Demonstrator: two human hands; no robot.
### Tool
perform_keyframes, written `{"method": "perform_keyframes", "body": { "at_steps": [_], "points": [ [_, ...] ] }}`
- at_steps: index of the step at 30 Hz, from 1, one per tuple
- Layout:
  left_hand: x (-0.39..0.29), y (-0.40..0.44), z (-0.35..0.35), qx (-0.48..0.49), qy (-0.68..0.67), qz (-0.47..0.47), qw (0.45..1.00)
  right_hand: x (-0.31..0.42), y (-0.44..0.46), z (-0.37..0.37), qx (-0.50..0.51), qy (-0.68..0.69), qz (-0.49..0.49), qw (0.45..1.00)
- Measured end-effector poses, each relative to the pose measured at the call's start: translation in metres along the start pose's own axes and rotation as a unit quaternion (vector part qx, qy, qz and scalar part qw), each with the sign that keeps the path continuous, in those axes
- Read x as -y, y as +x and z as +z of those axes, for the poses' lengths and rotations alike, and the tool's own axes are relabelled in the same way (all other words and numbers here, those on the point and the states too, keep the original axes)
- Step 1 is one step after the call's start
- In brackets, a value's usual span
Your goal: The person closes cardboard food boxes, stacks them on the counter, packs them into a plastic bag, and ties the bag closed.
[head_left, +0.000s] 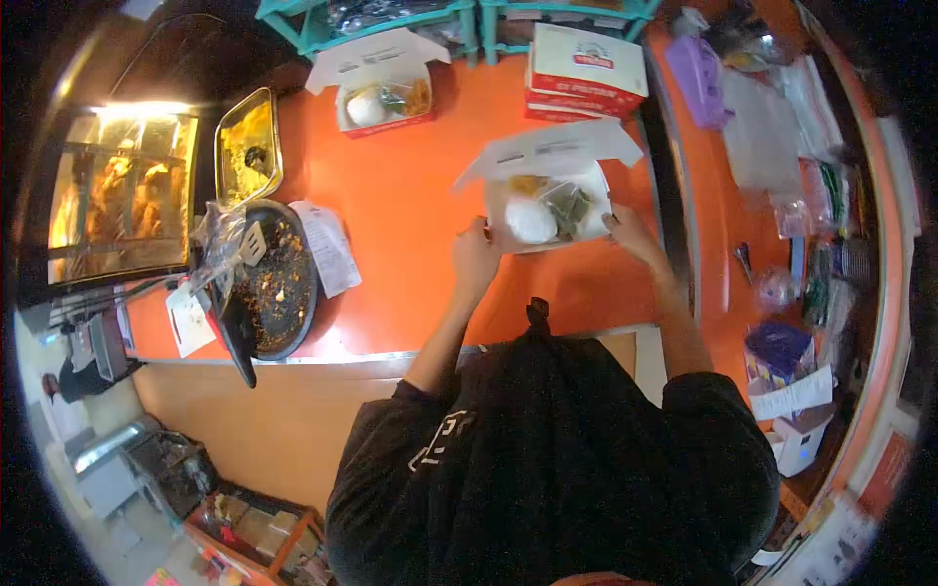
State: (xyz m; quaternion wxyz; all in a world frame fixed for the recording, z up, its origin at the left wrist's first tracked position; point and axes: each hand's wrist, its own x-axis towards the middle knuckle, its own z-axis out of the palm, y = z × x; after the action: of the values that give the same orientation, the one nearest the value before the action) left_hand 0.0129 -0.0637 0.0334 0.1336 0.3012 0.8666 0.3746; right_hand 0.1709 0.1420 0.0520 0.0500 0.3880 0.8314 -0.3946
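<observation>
Between my hands is a cardboard meal box with its lid raised at the back. Inside it sit a white mound of rice, a clear packet with something dark green and some orange-brown food. My left hand grips the box's left front corner, fingers closed on it. At the right front corner, my right hand has its fingers bent around the side. Whether the box rests on the orange counter or is slightly lifted, I cannot tell.
A second open meal box stands at the back, left of stacked closed boxes. On the left are a black round pan with crumbs, tongs or a spatula, a metal tray and a lit glass case.
</observation>
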Motion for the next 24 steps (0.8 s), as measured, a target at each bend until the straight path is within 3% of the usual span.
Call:
{"method": "perform_keyframes", "body": {
  "at_steps": [1, 2, 3, 5, 6, 8, 12, 14, 15, 17, 18, 19, 20, 22, 23, 24],
  "points": [
    [-0.001, 0.0, 0.01, -0.017, -0.029, -0.025, 0.999, -0.007, -0.001, -0.001, -0.004, -0.092, -0.021, 0.996],
    [0.0, 0.003, 0.017, -0.018, -0.031, -0.019, 0.999, -0.015, -0.01, -0.002, -0.083, -0.145, -0.031, 0.985],
    [-0.004, 0.002, 0.012, 0.004, -0.045, -0.02, 0.999, 0.002, -0.014, -0.008, -0.084, -0.144, -0.029, 0.986],
    [-0.002, -0.001, 0.01, 0.027, -0.055, -0.025, 0.998, 0.027, -0.02, -0.007, -0.347, -0.095, -0.148, 0.921],
    [0.002, 0.001, 0.013, 0.027, -0.049, -0.026, 0.998, 0.031, -0.016, 0.0, -0.346, -0.093, -0.147, 0.922],
    [0.007, 0.003, 0.013, 0.03, -0.039, -0.023, 0.999, 0.035, -0.003, 0.012, -0.191, -0.199, -0.105, 0.955],
    [0.009, 0.006, 0.014, 0.056, -0.035, -0.029, 0.997, 0.044, 0.018, 0.008, -0.155, -0.17, -0.117, 0.966],
    [0.01, 0.006, 0.013, 0.051, -0.032, -0.028, 0.998, 0.042, 0.034, 0.019, -0.32, -0.205, -0.368, 0.848],
    [0.009, 0.007, 0.013, 0.076, -0.04, -0.057, 0.995, 0.038, 0.041, 0.029, -0.321, -0.205, -0.368, 0.848],
    [0.005, 0.007, 0.011, 0.1, -0.048, -0.081, 0.99, 0.029, 0.052, 0.044, -0.101, -0.232, -0.376, 0.891],
    [0.004, 0.005, 0.009, 0.004, -0.078, -0.056, 0.995, 0.031, 0.05, 0.037, -0.104, -0.233, -0.378, 0.89],
    [0.003, 0.003, 0.006, -0.092, -0.106, -0.033, 0.99, 0.035, 0.041, 0.023, -0.134, -0.184, -0.378, 0.897],
    [0.003, 0.006, 0.001, -0.093, -0.106, -0.035, 0.989, 0.038, 0.031, 0.008, -0.163, -0.133, -0.377, 0.902],
    [0.001, 0.02, -0.018, -0.219, -0.051, 0.063, 0.972, 0.04, 0.012, -0.027, -0.389, -0.102, -0.369, 0.838],
    [-0.007, 0.031, -0.027, -0.218, -0.051, 0.059, 0.973, 0.058, 0.002, -0.052, -0.434, -0.137, -0.329, 0.828],
    [-0.018, 0.047, -0.038, -0.192, 0.006, 0.13, 0.973, 0.071, -0.007, -0.068, -0.476, -0.17, -0.287, 0.814]
  ]
}}
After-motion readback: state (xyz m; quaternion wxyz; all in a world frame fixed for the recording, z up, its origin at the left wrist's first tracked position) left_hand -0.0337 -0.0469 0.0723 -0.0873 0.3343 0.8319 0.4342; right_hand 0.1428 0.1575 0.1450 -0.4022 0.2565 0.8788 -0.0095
